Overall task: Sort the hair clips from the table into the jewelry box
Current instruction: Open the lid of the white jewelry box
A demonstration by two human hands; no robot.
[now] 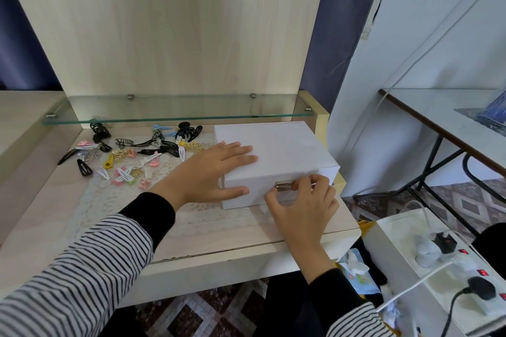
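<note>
A white jewelry box (284,145) stands shut on the right half of the table, with a silver clasp (283,186) on its front face. My left hand (213,169) lies flat over the box's left front corner, fingers spread on the lid and thumb against the front. My right hand (304,200) pinches at the clasp with thumb and fingers. Several hair clips (131,153) lie scattered to the left of the box: black claw clips, black snap clips, and pink, white, yellow and gold ones.
A lace mat (191,216) covers the table under the box and clips. A glass shelf (175,115) juts out low above the back of the table. At the lower right a power strip (465,268) with plugs lies on a white box.
</note>
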